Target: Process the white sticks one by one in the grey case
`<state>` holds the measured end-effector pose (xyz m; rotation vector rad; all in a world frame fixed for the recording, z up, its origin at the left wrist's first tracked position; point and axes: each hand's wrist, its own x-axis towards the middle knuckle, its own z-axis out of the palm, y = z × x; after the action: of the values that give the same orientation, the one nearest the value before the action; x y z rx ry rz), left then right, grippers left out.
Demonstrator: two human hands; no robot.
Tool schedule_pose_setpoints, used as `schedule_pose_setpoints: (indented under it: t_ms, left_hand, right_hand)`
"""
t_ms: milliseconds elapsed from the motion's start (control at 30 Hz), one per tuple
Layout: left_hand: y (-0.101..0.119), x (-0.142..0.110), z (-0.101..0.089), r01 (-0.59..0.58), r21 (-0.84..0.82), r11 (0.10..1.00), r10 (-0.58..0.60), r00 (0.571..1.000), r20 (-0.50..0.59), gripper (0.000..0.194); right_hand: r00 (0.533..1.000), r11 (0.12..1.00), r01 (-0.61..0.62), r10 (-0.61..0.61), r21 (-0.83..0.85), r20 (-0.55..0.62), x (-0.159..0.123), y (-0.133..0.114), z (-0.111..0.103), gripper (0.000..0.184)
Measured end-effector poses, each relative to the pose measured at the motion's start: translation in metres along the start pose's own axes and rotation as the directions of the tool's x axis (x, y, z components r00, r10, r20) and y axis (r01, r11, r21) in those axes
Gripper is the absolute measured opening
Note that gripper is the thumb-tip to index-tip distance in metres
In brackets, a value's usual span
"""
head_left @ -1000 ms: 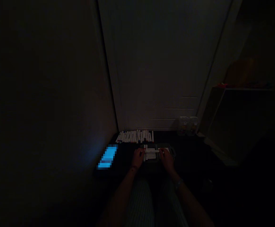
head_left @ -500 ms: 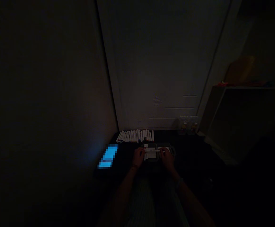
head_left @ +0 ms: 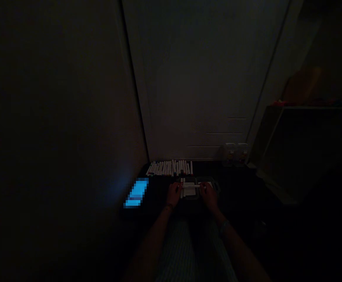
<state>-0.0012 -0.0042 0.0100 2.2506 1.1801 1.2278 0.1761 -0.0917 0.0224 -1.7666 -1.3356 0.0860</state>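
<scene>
Gripping a white marker (head_left: 193, 186) crosswise between them, the left hand (head_left: 174, 194) and right hand (head_left: 209, 196) pinch its ends above an open case (head_left: 197, 194), where two white markers (head_left: 182, 188) stand side by side at the left; beyond, more markers (head_left: 169, 168) line the dark counter (head_left: 235, 192), left of two clear containers (head_left: 236, 155).

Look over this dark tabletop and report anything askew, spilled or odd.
The blue glowing patch at the left looks odd: it breaks into coarse blocks. The row of markers is slightly uneven, its left end slanting. No spill shows; it is too dark to judge damage.
</scene>
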Motion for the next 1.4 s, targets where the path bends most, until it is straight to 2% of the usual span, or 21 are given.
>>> schedule_pose_setpoints:
  t_ms: [167,600,833,1400]
  left_hand:
    - [0.0007,-0.0005,-0.0013,-0.003,-0.010,1.000,0.003,1.000,-0.011,0.027]
    - [0.0054,-0.0008,-0.0044,0.005,-0.007,1.000,-0.005,1.000,-0.008,0.028]
    - [0.0068,-0.0010,-0.0051,0.007,-0.006,1.000,-0.007,1.000,-0.010,0.028]
    - [0.0021,0.0005,-0.0031,0.034,0.003,0.999,-0.034,0.999,0.027,0.026]
  right_hand:
    - [0.998,0.999,-0.051,0.051,0.006,-0.033,0.0006,-0.0005,-0.0006,0.035]
    - [1.000,0.998,-0.006,0.006,0.059,0.004,0.0007,0.0012,-0.0001,0.031]
    - [1.000,0.999,0.011,-0.010,0.048,-0.020,0.0001,0.0007,0.0001,0.031]
    - [0.998,0.997,-0.058,0.057,0.050,0.019,-0.0007,-0.0079,-0.0066,0.033]
